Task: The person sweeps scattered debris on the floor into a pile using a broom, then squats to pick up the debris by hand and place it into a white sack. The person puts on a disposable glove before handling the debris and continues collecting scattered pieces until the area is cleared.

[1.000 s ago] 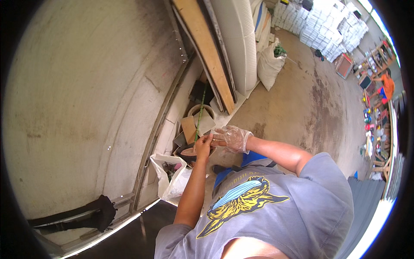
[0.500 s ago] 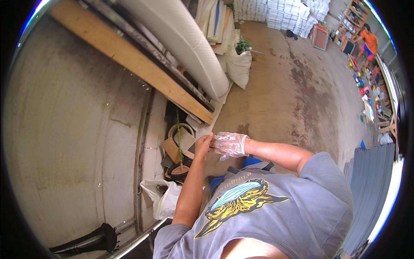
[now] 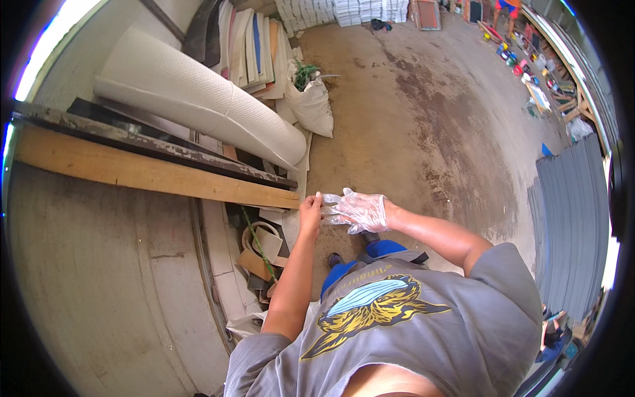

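A clear, thin plastic glove (image 3: 372, 206) covers my right hand (image 3: 357, 210), which is held out in front of my body with its fingers spread. Bare and ungloved, my left hand (image 3: 311, 214) pinches the glove's fingertip end between thumb and fingers. Loose film stretches across the small gap between the two hands. Nothing else shows in either hand.
At left lean a wooden plank (image 3: 159, 177), a dark worn beam (image 3: 192, 152) and a white textured roll (image 3: 205, 96). A white sack (image 3: 311, 109) stands behind. Grey corrugated sheets (image 3: 572, 225) lie right. A person's legs (image 3: 508, 13) show far back.
The view has swung, so the plank and roll lie flatter and the far person is mostly cut off. My gloved right fingers are spread wider; my left hand still pinches the glove.
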A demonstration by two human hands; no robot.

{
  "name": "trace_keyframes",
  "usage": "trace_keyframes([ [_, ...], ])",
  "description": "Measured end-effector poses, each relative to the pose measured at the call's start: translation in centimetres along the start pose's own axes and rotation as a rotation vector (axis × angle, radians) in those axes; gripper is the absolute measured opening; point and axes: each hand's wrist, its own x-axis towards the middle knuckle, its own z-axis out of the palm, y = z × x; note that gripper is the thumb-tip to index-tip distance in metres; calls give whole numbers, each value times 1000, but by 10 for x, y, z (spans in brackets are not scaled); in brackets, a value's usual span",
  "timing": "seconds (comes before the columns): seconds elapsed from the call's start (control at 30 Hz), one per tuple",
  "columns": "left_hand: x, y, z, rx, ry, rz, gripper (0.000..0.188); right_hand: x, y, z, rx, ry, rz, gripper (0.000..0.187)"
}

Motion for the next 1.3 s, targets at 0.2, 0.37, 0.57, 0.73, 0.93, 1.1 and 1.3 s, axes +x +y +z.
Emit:
trace_keyframes([
  [0.2,-14,19,41,37,-320,-76,41,-7,-15,-10,142,78,271,47],
  [0.37,-7,3,38,53,-255,35,34,8,-29,-25,316,174,387,50],
  [0.57,-5,15,18,223,-274,146,37,22,-24,-42,508,-17,460,54],
  [0.73,4,33,-3,98,-253,55,35,11,-2,-25,416,39,259,53],
  [0.93,24,29,-43,-139,-147,-57,31,2,7,-7,212,77,67,59],
  [1.1,-23,63,-4,-179,-287,-107,52,2,5,-20,224,157,239,60],
  [1.3,7,34,36,-12,-286,-8,27,5,31,-21,308,260,357,49],
])
